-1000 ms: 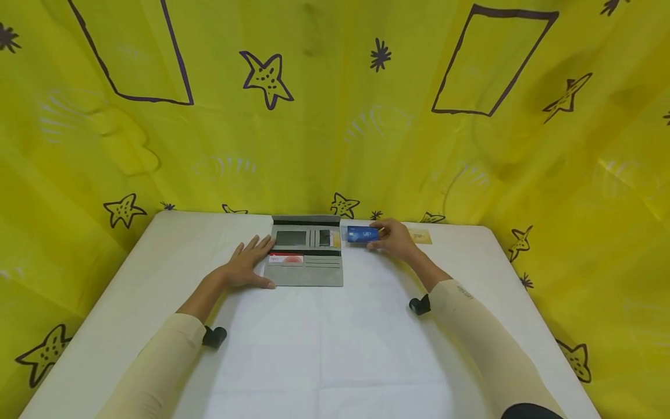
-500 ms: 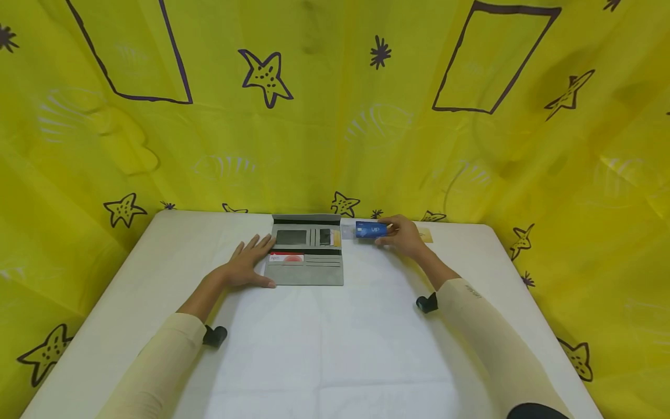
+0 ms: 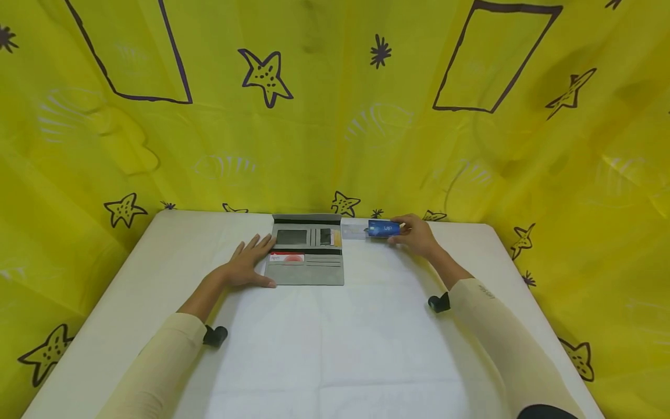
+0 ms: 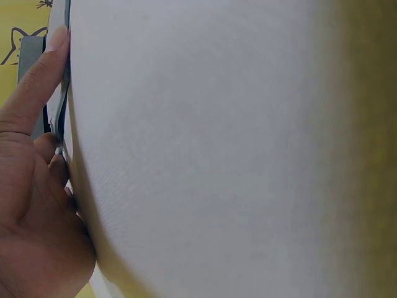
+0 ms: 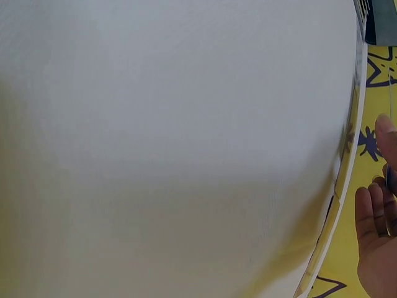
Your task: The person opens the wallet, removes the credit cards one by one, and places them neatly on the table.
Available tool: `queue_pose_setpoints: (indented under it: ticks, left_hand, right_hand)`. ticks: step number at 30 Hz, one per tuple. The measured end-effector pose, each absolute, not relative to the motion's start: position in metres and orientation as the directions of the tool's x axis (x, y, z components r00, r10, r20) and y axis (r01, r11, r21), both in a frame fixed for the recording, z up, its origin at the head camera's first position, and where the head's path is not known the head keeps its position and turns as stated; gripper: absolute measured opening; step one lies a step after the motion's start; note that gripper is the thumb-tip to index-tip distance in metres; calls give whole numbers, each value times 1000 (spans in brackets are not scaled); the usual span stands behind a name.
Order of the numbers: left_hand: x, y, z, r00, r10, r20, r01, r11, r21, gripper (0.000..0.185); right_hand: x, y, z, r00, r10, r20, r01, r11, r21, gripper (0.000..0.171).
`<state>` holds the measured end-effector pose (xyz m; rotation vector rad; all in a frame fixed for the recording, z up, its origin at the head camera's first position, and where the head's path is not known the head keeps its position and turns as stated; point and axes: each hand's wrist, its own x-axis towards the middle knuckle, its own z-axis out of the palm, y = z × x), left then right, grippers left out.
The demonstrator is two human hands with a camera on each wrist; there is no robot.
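- The grey wallet (image 3: 306,278) lies unfolded at the far side of the white tabletop (image 3: 319,349), a red-and-white card (image 3: 287,258) in its near left pocket and a yellowish card (image 3: 337,238) in its far right part.
- A clear flat sheet (image 3: 354,231) sits between the wallet's right edge and the blue card (image 3: 381,228); the card overlaps the sheet's right end, and whether it is inside or on top cannot be told.
- The right grip (image 3: 416,235) pinches the blue card, marked "VIP", by its right end between thumb and fingers, covering that end.
- The left grip (image 3: 249,266) holds nothing: its fingers are spread, their tips at the wallet's left edge, the thumb by the near left corner, hiding a little of that side.
- A yellow curtain (image 3: 314,139) with starfish drawings hangs close behind the far edge; a black device (image 3: 214,336) sits at the left wrist and another black device (image 3: 438,302) at the right.
- The left wrist view shows the palm and the wallet's thin edge beside the thumb, both missed from above.
- The right wrist view adds the inner side of the right fingers, but the card's printed face shows only in the head view.
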<state>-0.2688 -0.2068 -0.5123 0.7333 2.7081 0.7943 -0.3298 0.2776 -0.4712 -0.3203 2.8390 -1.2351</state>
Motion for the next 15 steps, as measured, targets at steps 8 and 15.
queue_pose_setpoints:
  ticks: [8,15]
  left_hand:
    - [-272,-207,-515,-851,519,-82,392,731,559,123]
    - [-271,-208,-516,-849,524,-66,401,723,563,122]
  right_hand:
    - [-328,292,-468,-976,-210,66,-193,671,-716,56]
    - [-329,302,-465,-976,-206,71,-196,688,-699,57]
